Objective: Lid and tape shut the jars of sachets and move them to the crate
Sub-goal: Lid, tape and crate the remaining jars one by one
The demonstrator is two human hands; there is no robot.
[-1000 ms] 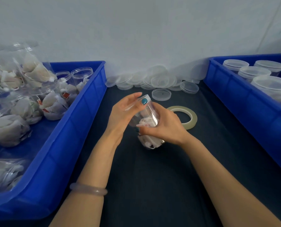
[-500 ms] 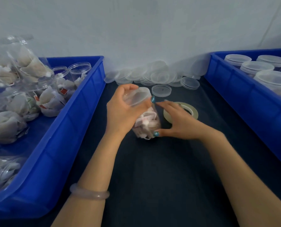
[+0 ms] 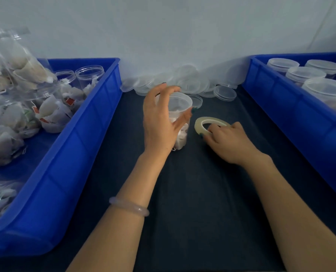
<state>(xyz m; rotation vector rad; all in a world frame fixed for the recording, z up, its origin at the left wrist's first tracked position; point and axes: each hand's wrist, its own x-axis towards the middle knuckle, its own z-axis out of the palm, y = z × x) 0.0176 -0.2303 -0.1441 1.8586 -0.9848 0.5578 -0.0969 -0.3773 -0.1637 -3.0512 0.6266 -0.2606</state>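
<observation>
A clear jar of sachets (image 3: 180, 116) stands upright on the dark table with its lid on. My left hand (image 3: 161, 122) curls round the jar's left side and top rim. To the right, a roll of pale tape (image 3: 210, 124) is tilted up on its edge. My right hand (image 3: 228, 140) pinches its near rim, fingers inside the ring. The blue crate on the right (image 3: 292, 114) holds several lidded jars (image 3: 304, 74).
A blue crate on the left (image 3: 81, 146) holds open jars and bags of sachets (image 3: 51, 112). Loose clear lids (image 3: 186, 85) are heaped against the back wall between the crates. Dark table cloth (image 3: 192, 193) stretches toward me.
My right hand left the jar and moved right to the tape roll, tilting it up. My left hand stayed on the jar, which now stands upright.
</observation>
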